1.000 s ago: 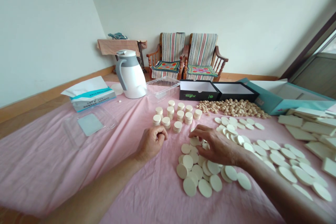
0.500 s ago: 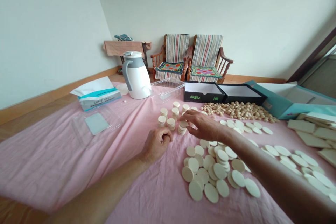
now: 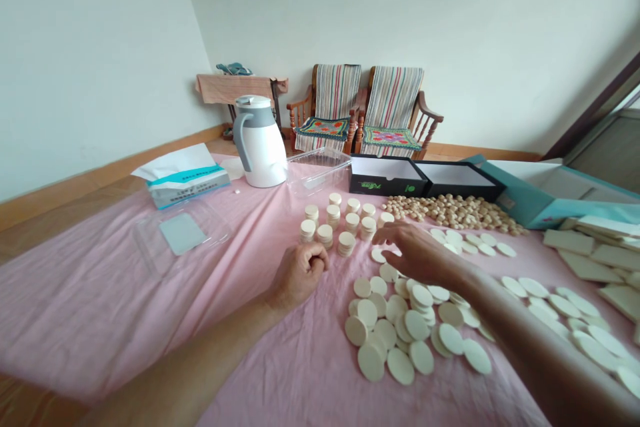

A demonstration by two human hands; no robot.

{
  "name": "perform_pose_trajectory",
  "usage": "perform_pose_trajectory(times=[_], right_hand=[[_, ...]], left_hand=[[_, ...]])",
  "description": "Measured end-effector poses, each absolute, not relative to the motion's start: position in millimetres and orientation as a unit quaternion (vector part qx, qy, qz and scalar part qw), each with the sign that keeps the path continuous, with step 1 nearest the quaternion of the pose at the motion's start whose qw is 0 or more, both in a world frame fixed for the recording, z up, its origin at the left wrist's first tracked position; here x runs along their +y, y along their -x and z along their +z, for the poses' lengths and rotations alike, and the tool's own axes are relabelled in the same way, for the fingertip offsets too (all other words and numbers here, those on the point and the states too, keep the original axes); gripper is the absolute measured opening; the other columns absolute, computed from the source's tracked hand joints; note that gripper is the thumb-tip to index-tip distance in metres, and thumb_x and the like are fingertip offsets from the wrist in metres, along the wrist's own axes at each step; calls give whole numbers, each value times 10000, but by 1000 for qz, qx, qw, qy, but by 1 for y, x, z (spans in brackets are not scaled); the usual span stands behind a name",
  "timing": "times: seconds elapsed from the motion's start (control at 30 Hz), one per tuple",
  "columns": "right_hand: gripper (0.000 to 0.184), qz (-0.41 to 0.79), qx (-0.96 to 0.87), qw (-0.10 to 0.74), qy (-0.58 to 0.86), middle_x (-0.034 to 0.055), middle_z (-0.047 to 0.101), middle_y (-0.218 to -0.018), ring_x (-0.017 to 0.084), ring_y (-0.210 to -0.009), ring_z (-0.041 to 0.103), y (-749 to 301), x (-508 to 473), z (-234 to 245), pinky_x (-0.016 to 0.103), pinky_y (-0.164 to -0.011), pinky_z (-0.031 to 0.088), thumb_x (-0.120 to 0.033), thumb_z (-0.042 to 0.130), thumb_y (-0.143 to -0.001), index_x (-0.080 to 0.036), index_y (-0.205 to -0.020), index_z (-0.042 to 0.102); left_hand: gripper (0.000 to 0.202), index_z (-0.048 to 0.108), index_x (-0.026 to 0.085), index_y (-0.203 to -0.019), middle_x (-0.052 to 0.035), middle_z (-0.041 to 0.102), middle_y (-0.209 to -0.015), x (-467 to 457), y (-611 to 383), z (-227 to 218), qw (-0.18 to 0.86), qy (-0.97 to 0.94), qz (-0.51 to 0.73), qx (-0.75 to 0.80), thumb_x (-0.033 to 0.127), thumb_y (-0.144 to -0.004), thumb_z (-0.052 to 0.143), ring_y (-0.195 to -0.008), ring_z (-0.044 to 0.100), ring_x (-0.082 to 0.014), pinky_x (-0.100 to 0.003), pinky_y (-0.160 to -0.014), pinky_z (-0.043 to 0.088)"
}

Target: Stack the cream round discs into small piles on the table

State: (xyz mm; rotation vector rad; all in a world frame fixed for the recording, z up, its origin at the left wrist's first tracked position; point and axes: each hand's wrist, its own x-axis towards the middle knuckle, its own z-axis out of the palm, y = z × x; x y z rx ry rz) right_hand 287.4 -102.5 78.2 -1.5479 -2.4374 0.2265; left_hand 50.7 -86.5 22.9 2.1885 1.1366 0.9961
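My left hand [image 3: 299, 273] rests on the pink tablecloth [image 3: 100, 307] as a loose fist; I cannot see anything in it. My right hand [image 3: 415, 251] hovers over loose cream discs [image 3: 400, 330] spread in front of me, fingers bent downward and blurred, their tips by a disc at the top of the spread. Just beyond both hands stand short stacks of the same discs [image 3: 345, 221] in rows.
A white jug [image 3: 259, 142], a tissue box [image 3: 183, 177], a clear lid [image 3: 180, 235] and clear tub [image 3: 320, 165] lie at the back left. Black boxes [image 3: 425, 177], a heap of small round pieces [image 3: 450, 210], more discs [image 3: 565, 313], cream slabs [image 3: 595, 253] and a teal box [image 3: 545, 190] fill the right.
My right hand went from the loose discs to the stacks and has now drawn back toward the loose discs. The left fist has stayed put.
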Motion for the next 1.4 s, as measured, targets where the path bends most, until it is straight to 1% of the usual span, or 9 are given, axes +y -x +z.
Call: perform_pose_trajectory(times=[0.17, 0.4, 0.53, 0.67, 0.93, 1.13, 1.23, 1.33, 1.4], right_hand=[[296, 71, -819, 83, 563, 79, 639, -920, 189, -853, 566, -289, -106, 60, 284, -722, 399, -109, 537, -721, -191, -983, 651], [164, 40, -806, 53, 587, 71, 607, -856, 166, -759, 556, -282, -106, 55, 265, -642, 346, -167, 528, -734, -173, -862, 631], [122, 12, -777, 95, 623, 61, 581, -801, 150, -705, 529, -285, -105, 55, 247, -608, 333, -195, 528, -718, -160, -816, 592], [114, -29, -725, 146, 672, 66, 572, -766, 152, -686, 518, -295, -98, 51, 249, -599, 332, -247, 486, -749, -157, -762, 555], [149, -36, -686, 141, 713, 82, 606, -759, 156, -661, 537, -293, -92, 39, 248, -559, 317, -272, 469, -771, -160, -721, 555], [222, -65, -676, 143, 720, 112, 628, -799, 181, -690, 563, -288, -90, 36, 261, -561, 323, -333, 461, -820, -146, -828, 579], [260, -48, -678, 150, 718, 95, 628, -758, 181, -681, 564, -294, -88, 42, 261, -555, 316, -377, 447, -835, -159, -773, 575], [214, -19, -690, 146, 708, 53, 613, -692, 156, -627, 541, -307, -91, 57, 259, -549, 306, -318, 453, -819, -179, -696, 559], [118, 24, -716, 127, 686, 33, 613, -695, 148, -626, 532, -314, -96, 68, 253, -556, 317, -274, 507, -767, -185, -717, 566]], left_hand=[[242, 588, 151, -581, 23, 620, -579, -86, -51, 23, 231, -801, 357, 421, 4, -650, 408, -544, 540, -87, -179, -554, 373], [234, 586, 151, -569, 26, 605, -559, -85, -50, 24, 233, -798, 359, 425, 9, -643, 416, -518, 512, -82, -173, -524, 356], [233, 590, 149, -574, 24, 604, -562, -85, -50, 23, 237, -795, 361, 426, 17, -654, 415, -518, 510, -83, -173, -519, 353], [238, 589, 148, -576, 27, 598, -556, -85, -50, 22, 238, -795, 361, 425, 13, -656, 411, -507, 499, -78, -172, -517, 348], [248, 584, 148, -568, 31, 571, -522, -85, -50, 23, 231, -798, 359, 426, 16, -665, 398, -483, 478, -74, -169, -503, 340], [249, 586, 151, -571, 37, 559, -511, -85, -51, 22, 233, -797, 359, 426, 11, -662, 401, -467, 459, -70, -167, -490, 329], [246, 586, 149, -573, 38, 557, -511, -84, -51, 22, 231, -796, 359, 429, 9, -663, 404, -465, 455, -69, -165, -488, 325], [245, 588, 149, -580, 39, 562, -520, -85, -50, 22, 231, -796, 358, 430, 8, -664, 406, -467, 454, -66, -164, -490, 326], [247, 588, 149, -581, 39, 568, -528, -85, -50, 22, 232, -796, 356, 431, 6, -666, 404, -469, 456, -65, -163, -493, 329]])
